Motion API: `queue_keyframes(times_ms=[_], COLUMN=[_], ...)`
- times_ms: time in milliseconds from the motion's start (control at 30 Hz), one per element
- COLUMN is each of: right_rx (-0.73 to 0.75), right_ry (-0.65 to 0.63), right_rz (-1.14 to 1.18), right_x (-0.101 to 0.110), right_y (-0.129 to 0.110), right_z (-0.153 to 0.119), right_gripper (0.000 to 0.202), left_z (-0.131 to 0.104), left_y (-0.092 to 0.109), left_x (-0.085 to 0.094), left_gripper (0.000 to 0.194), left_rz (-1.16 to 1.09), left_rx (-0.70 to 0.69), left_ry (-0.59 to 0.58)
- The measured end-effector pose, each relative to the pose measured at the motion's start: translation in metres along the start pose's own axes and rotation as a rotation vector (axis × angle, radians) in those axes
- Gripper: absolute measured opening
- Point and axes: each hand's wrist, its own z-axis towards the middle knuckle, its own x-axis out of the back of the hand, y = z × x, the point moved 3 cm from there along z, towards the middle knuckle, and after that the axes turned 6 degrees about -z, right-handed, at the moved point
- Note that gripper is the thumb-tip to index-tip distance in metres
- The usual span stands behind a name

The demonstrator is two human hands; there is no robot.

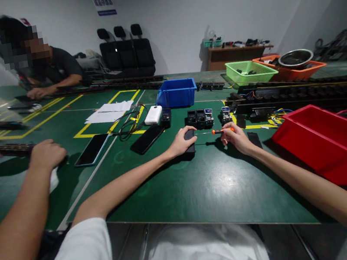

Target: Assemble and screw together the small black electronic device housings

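My left hand (182, 141) is closed around a small black box-shaped part (190, 144) above the green table (176, 191). To its right, my right hand (234, 137) grips an orange-handled screwdriver (223, 130), whose thin shaft points left at the black part. Whether the tip touches it is too small to tell. Just beyond my hands stand several small black modules (200, 118) in a row, and a separate one (226, 114) sits to their right. A flat black piece (254, 139) lies beside my right wrist.
Near my right forearm is a red bin (323, 141). Further back stand a blue bin (177, 93) and a green basket (251, 71). Phones (93, 150) and a white power bank (153, 115) lie left. Another person's hands (47, 154) work at far left; one person sits across.
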Motion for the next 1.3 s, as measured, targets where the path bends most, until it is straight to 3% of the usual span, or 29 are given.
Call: queue_keyframes(times_ms=[567, 1067, 1300], right_rx=[-0.031, -0.011, -0.016], right_ry=[-0.020, -0.008, 0.024], right_rz=[0.051, -0.048, 0.043], right_x=[-0.0004, -0.0009, 0.0021], right_y=[-0.0028, -0.0011, 0.0002], right_z=[-0.0012, -0.0016, -0.0006], right_gripper=[0.027, 0.029, 0.029], left_z=[-0.0008, 0.0000, -0.0001], left_y=[0.0027, -0.0014, -0.0007], left_x=[0.0005, 0.0006, 0.0004], left_gripper=[0.030, 0.031, 0.030], left_rz=[-0.007, 0.003, 0.001], left_rx=[-0.009, -0.025, -0.020], left_ry=[-0.004, 0.005, 0.003])
